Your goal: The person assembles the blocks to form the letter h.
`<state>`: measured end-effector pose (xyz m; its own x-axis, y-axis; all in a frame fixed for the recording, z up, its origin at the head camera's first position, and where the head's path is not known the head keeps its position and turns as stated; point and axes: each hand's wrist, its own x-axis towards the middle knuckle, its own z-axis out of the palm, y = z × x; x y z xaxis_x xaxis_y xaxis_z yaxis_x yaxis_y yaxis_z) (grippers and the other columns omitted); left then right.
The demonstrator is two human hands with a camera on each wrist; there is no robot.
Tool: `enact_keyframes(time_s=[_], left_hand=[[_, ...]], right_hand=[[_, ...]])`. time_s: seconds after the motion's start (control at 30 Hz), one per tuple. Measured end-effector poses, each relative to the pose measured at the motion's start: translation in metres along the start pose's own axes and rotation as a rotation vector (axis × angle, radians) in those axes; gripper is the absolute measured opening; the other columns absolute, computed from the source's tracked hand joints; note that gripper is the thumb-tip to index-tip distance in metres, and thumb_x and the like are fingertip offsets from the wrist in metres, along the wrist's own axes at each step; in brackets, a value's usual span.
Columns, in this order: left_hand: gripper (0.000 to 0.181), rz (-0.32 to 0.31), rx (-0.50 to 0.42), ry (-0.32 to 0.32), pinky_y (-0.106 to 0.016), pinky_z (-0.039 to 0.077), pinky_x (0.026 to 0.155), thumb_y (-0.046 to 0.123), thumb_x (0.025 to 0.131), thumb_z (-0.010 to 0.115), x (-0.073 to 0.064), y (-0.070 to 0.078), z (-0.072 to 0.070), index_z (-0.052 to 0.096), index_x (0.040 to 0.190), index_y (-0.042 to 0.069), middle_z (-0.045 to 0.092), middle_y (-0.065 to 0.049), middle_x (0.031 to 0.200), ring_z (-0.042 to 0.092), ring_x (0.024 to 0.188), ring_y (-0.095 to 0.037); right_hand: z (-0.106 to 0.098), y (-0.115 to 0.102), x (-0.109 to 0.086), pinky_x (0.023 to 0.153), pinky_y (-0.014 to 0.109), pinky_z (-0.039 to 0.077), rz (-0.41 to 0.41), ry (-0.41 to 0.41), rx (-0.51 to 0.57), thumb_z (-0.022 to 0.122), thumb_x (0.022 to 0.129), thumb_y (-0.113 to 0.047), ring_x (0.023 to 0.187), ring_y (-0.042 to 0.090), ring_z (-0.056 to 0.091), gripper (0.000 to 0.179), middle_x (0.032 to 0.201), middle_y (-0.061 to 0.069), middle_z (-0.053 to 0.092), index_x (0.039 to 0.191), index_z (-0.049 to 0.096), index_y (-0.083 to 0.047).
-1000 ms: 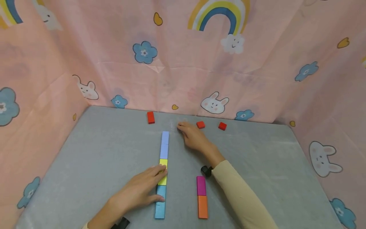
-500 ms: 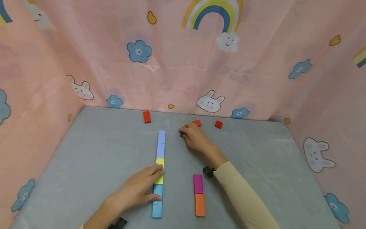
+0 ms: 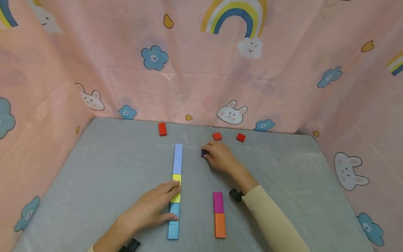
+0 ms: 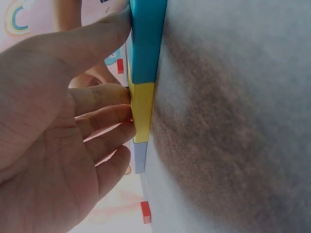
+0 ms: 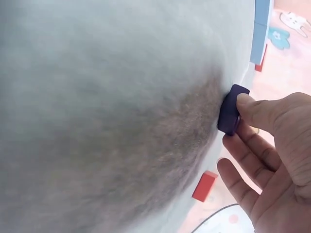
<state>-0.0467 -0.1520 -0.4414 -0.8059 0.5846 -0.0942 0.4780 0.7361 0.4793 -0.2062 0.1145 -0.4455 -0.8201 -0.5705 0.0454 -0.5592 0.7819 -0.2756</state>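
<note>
Item: one dark purple block (image 5: 232,110), small, smooth-faced, edges slightly rounded; located at the tabletop (image 3: 277,182), right of the periwinkle blocks (image 3: 177,158) and apart from them. Head view: a small part shows past my fingers. Right-wrist view: one long side, nearly whole. Head view only: magenta block (image 3: 218,202) and orange block (image 3: 220,225), end to end. My right hand (image 3: 223,157): thumb and fingers pinching the purple block. My left hand (image 3: 154,203): fingers extended, tips against yellow blocks (image 4: 143,114), thumb against light-blue blocks (image 3: 173,231).
</note>
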Motion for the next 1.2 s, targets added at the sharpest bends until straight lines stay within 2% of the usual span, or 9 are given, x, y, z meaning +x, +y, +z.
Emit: enact_keyframes(time_s=[0.17,0.47,0.73,0.93,1.2], left_hand=[[0.085,-0.015,-0.007,-0.010,-0.051,0.043,0.126,0.040,0.089,0.085,0.001,0.001,0.001,0.050,0.156,0.002,0.046,-0.013,0.166,0.045,0.155,-0.033],[0.086,0.006,0.011,-0.009,-0.051,0.041,0.127,0.041,0.088,0.085,0.001,0.003,0.000,0.050,0.155,0.002,0.047,-0.012,0.165,0.046,0.154,-0.033],[0.083,0.013,-0.003,0.023,-0.051,0.041,0.127,0.037,0.086,0.087,-0.001,0.001,0.001,0.053,0.153,0.000,0.050,-0.015,0.163,0.048,0.152,-0.033],[0.084,0.025,0.007,0.012,-0.049,0.040,0.127,0.040,0.088,0.086,0.000,0.003,0.004,0.052,0.154,0.002,0.049,-0.012,0.163,0.048,0.152,-0.030],[0.083,0.006,0.000,0.018,-0.051,0.042,0.126,0.041,0.088,0.085,-0.002,0.002,0.001,0.052,0.155,0.003,0.048,-0.012,0.164,0.047,0.153,-0.032]], right_hand=[[0.000,0.000,-0.017,0.098,0.045,0.063,-0.048,0.034,0.001,0.077,0.097,-0.010,0.107,0.028,0.071,0.030,0.115,0.013,0.075,0.126,0.076,-0.003],[-0.001,-0.006,-0.053,0.100,0.042,0.063,-0.039,-0.002,0.056,0.077,0.097,-0.013,0.109,0.024,0.069,0.031,0.117,0.008,0.075,0.128,0.076,-0.006],[-0.003,-0.013,-0.070,0.100,0.042,0.062,-0.085,-0.021,0.074,0.075,0.098,-0.013,0.110,0.020,0.069,0.030,0.117,0.005,0.074,0.128,0.075,-0.008],[-0.002,-0.012,-0.087,0.099,0.042,0.062,-0.057,-0.045,0.079,0.075,0.098,-0.011,0.109,0.019,0.068,0.029,0.118,0.003,0.073,0.127,0.076,-0.008],[0.001,-0.013,-0.096,0.097,0.041,0.062,-0.064,-0.038,0.091,0.076,0.097,-0.010,0.110,0.018,0.067,0.031,0.118,0.001,0.072,0.128,0.076,-0.009]])
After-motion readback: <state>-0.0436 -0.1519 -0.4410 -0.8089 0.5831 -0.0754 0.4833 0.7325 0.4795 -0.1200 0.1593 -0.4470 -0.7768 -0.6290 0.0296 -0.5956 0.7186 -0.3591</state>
